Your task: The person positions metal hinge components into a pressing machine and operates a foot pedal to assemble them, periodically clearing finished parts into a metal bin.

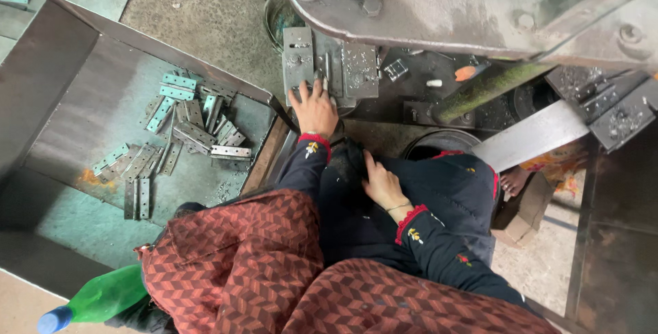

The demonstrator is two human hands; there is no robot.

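Note:
My left hand point(314, 106) reaches forward to the grey die block point(334, 68) under the heavy press machine point(445, 5). Its fingertips rest on the block's front edge, and whether they pinch a piece is hidden. My right hand point(382, 184) lies flat on my dark-clothed lap with the fingers apart, holding nothing. Several flat perforated metal hinge plates point(195, 127) lie heaped in a wide metal tray point(62, 60) to the left of my left arm.
A green plastic bottle with a blue cap point(103, 297) lies at the bottom left. A grey lever bar point(531, 135) slants out from the machine on the right. A bare foot point(514, 182) rests on a cardboard box point(528, 216). A round container point(277, 12) stands behind the die.

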